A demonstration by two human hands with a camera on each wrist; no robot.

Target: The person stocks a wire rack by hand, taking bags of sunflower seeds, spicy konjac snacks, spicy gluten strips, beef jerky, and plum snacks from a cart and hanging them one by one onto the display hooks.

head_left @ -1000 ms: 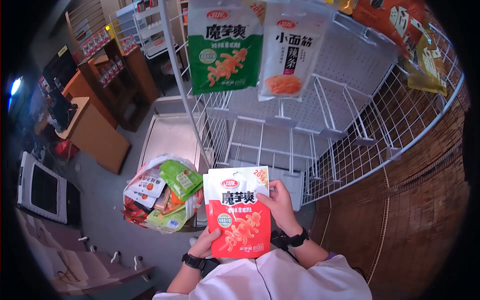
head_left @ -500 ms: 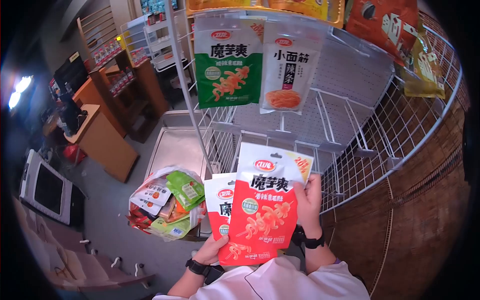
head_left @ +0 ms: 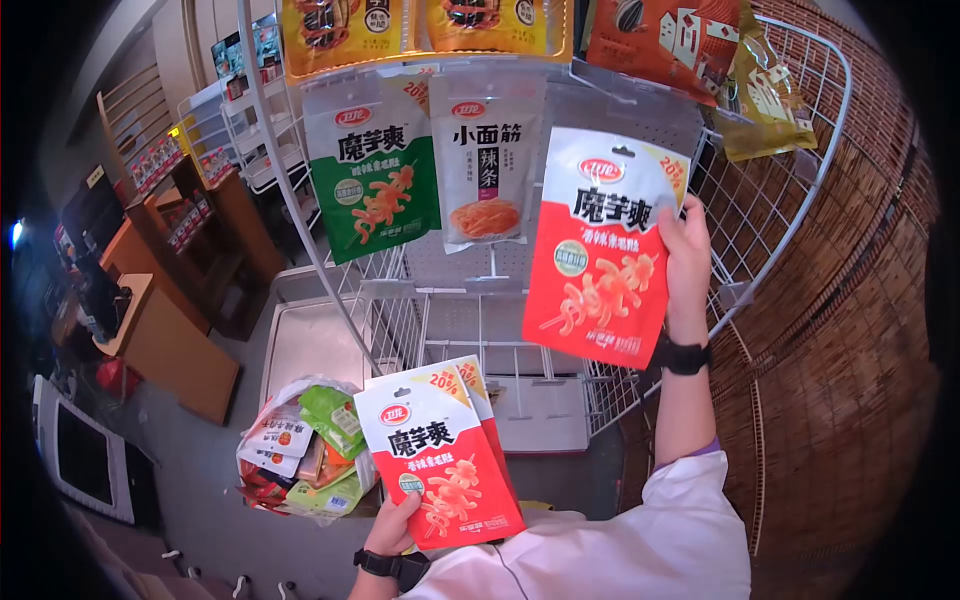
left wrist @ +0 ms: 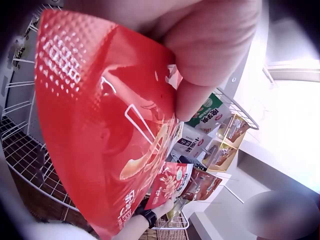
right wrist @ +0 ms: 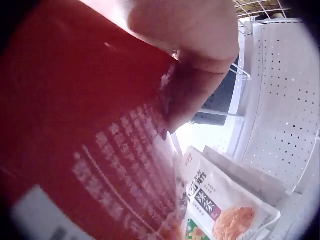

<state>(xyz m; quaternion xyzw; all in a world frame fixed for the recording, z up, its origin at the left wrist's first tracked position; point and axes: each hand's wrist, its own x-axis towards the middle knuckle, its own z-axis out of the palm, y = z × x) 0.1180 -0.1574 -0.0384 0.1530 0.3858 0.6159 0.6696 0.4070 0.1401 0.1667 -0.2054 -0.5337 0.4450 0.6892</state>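
In the head view, my right hand (head_left: 688,270) pinches one red-and-white snack bag (head_left: 603,260) by its right edge. That bag is raised in front of the rack, right of a hanging white snack bag (head_left: 487,175). Lower down, my left hand (head_left: 394,524) holds similar red-and-white snack bags (head_left: 440,465), fanned slightly at the top, by their lower left edge. In the left wrist view a red bag (left wrist: 95,115) fills much of the frame, gripped by fingers. The right wrist view shows the back of the raised bag (right wrist: 90,135) close up, with the white bag beyond.
A green snack bag (head_left: 372,180) hangs left of the white one. Yellow packs (head_left: 345,30) and an orange bag (head_left: 660,45) sit higher. Wire side panels (head_left: 800,180) and bare hooks flank the rack. A plastic bag of snacks (head_left: 250,460) rests on a metal cart (head_left: 310,335).
My right hand has drawn one red bag off the stack and lifted it up and right towards the rack. The left hand keeps the others low. The head view has turned rightwards.
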